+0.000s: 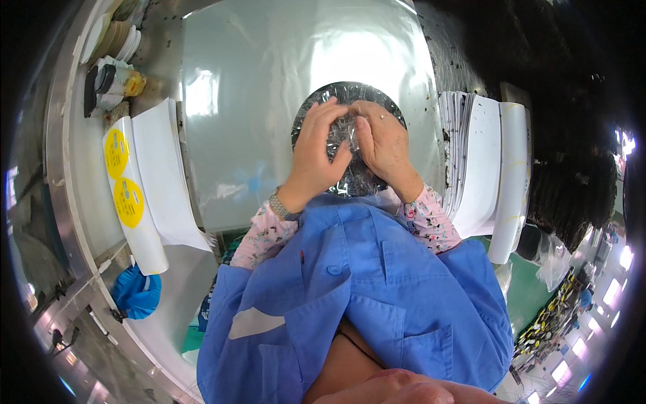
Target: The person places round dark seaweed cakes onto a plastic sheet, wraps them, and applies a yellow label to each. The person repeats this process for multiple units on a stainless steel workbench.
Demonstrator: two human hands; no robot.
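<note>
A round black object wrapped in clear plastic film lies on a glossy, pale sheet-covered work surface, close against the blue work coat. My left hand, with a metal watch at the wrist, rests on its left part, fingers bent and spread. Over its right part my right hand is curved, the thumb pointing up beside the index finger. The fingertips of both hands come near each other at the top of the wrapped object. Whether the fingers pinch the film cannot be told.
Left of the sheet stand a paper stack, a white roll with yellow round labels, jars and stacked discs. A blue bag hangs lower left. On the right are another paper stack, a white roll and dark material.
</note>
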